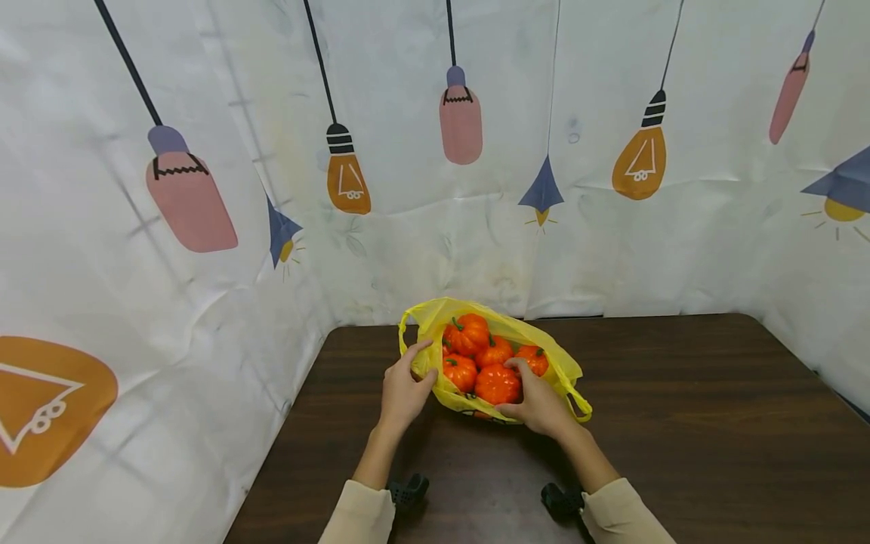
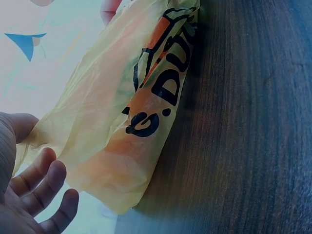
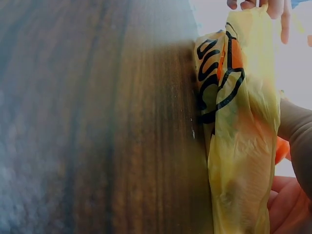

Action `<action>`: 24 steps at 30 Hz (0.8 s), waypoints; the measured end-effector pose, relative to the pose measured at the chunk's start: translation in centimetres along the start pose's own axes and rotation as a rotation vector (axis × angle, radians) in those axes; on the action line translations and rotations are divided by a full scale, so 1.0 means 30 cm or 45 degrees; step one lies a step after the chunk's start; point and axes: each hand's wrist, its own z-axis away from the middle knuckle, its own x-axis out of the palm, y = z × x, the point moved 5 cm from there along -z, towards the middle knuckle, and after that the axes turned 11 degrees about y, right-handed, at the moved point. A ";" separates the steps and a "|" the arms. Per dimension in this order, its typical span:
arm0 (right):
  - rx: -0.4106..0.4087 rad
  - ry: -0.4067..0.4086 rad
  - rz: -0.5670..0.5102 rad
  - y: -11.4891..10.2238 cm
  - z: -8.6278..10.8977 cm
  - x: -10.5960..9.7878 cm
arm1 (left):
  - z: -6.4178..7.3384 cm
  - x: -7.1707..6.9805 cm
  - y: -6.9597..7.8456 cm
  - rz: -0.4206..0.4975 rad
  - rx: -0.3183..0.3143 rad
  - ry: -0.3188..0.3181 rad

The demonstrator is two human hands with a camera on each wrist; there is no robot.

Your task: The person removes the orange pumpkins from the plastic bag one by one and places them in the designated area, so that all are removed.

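A yellow plastic bag [image 1: 435,321] with black lettering lies on the table, its mouth spread wide. Inside it are several small, glossy orange pumpkins [image 1: 469,334] with green stems. My left hand [image 1: 402,389] holds the bag's left rim, thumb and index finger at the edge; the left wrist view shows its other fingers [image 2: 58,178] loosely bent outside the bag. My right hand [image 1: 540,400] reaches over the front rim, thumb and fingers around the front pumpkin [image 1: 498,384]. In the right wrist view the bag's side [image 3: 243,161] hides part of that hand.
The bag stands on a dark brown wooden table [image 1: 680,423], near its back edge. Behind and to the left hangs a white cloth [image 1: 421,249] printed with lamps and bulbs. Black wrist devices [image 1: 563,500] sit under both forearms, close over the tabletop.
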 end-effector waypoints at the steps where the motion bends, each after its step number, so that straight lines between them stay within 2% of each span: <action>1: 0.000 0.002 -0.001 0.001 0.000 -0.001 | 0.000 0.001 0.000 0.000 0.002 0.000; 9: -0.023 0.038 -0.010 -0.009 0.003 -0.025 | 0.000 -0.001 0.005 0.012 0.010 0.007; 17: 0.028 0.050 -0.039 -0.002 -0.011 -0.045 | -0.003 -0.005 0.001 0.029 -0.006 0.020; 24: 0.024 0.046 -0.155 -0.005 -0.018 -0.053 | -0.004 -0.006 -0.004 0.040 -0.011 0.022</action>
